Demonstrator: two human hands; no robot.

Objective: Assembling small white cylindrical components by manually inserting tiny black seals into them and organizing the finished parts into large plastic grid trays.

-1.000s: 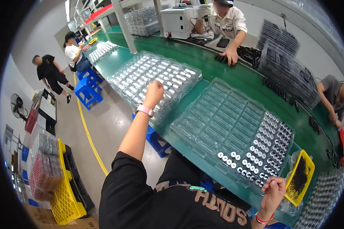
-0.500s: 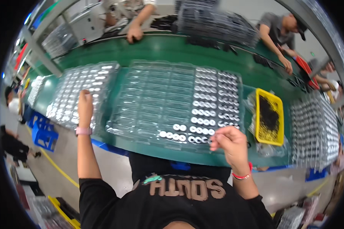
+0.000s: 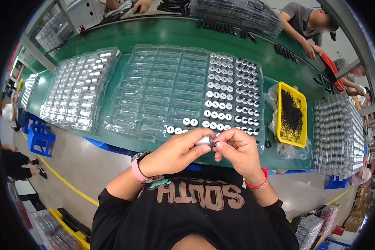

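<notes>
In front of my chest, my left hand [image 3: 171, 154] is closed around a small silver metal cylinder [image 3: 203, 141]. My right hand [image 3: 241, 152] pinches a thin black ring [image 3: 215, 144] against the cylinder's end; fingertips partly hide it. Just beyond my hands lies a clear plastic tray [image 3: 154, 93] with moulded slots. Its right side carries rows of round white-faced pieces [image 3: 218, 87] and dark-sided ones [image 3: 246, 92]; a few more white-faced pieces sit along its near edge. To the left, another clear tray [image 3: 73, 89] holds rows of silver cylinders.
A yellow basket [image 3: 281, 139] of black rings [image 3: 293, 112] stands at the right on plastic wrap. Beyond it rises a stack of filled clear trays [image 3: 335, 137]. Across the green bench [image 3: 154, 33], co-workers handle black parts [image 3: 216, 27]. Blue stools [image 3: 39, 135] stand on the floor at left.
My left hand has come from the left tray to my chest, now holding a silver cylinder. My right hand has moved slightly left to meet it. The view has shifted too.
</notes>
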